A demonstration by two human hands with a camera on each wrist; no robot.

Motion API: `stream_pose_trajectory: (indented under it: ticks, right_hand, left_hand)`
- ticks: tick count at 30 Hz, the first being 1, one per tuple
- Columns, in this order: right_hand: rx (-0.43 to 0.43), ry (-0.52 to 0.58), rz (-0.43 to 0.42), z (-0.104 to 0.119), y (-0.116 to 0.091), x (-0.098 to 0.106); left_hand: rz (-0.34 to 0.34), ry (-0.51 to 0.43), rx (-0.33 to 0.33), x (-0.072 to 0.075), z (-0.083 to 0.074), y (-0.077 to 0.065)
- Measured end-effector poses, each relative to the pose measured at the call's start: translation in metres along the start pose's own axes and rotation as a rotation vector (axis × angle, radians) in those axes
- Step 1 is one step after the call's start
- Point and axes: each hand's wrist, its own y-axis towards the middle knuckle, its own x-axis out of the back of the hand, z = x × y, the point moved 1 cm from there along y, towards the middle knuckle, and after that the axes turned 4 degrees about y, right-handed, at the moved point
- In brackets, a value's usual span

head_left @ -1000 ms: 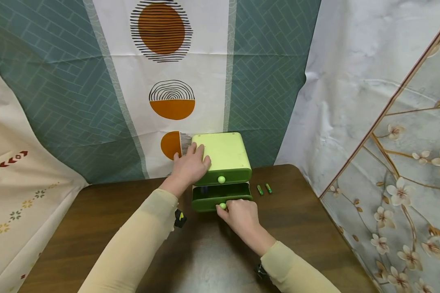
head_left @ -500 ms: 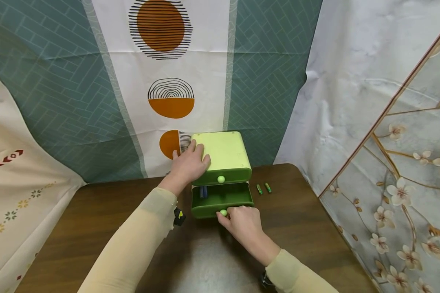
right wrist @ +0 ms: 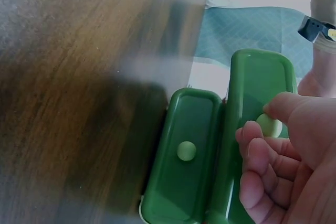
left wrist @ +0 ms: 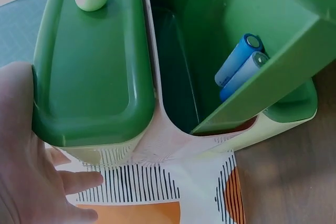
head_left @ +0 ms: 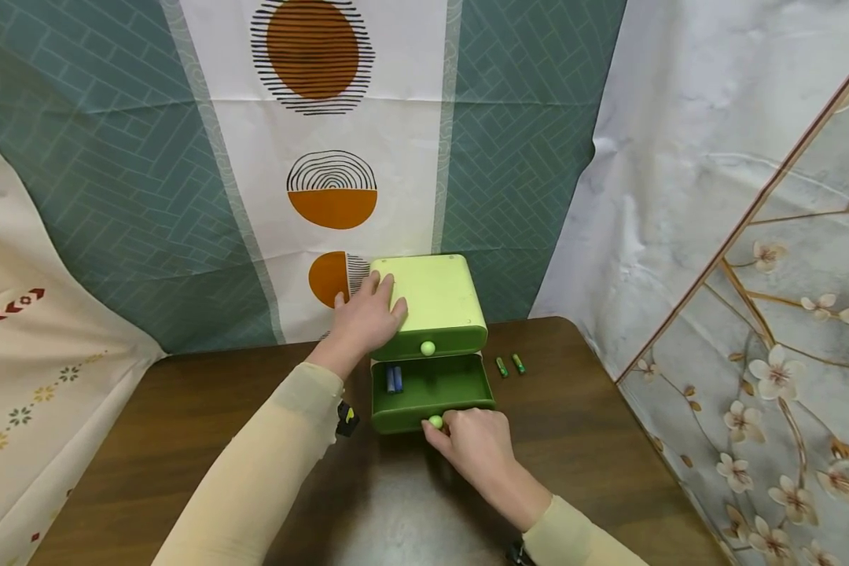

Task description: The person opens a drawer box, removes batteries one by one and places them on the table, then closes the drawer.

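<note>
Fingers [right wrist: 257, 153] of the right hand [head_left: 479, 442] pinch the ball-shaped knob [head_left: 435, 422] of the open lower drawer [head_left: 399, 422]; a hard pull could tip it and roll the blue cylinders [left wrist: 235, 62] inside. The left hand [head_left: 364, 316], fingers spread, rests on the smooth, round-cornered cabinet [head_left: 439, 291], which may skid on the wood-grained bench [head_left: 580, 424] if unsteadied.

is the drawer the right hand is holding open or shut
Open: the drawer juts out below the top drawer, and two blue batteries show inside.
</note>
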Motion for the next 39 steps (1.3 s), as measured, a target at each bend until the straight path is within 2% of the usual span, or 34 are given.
stream_pose_trajectory:
  ticks: [13,20,28,39]
  right_hand:
    - [0.016,-0.002,0.002,0.003,-0.011,0.006]
    - [0.026,-0.004,-0.006,0.006,-0.016,0.009]
    - [0.03,-0.004,-0.012,0.007,-0.02,0.01]
    - [0.037,-0.007,-0.008,0.006,-0.024,0.013]
  left_hand:
    - [0.001,0.006,0.003,-0.002,-0.004,-0.001]
    - [0.029,0.011,-0.013,0.0,-0.001,-0.001]
    - [0.042,-0.025,-0.009,-0.001,0.001,-0.001]
    - [0.026,-0.037,-0.011,0.0,0.0,-0.002]
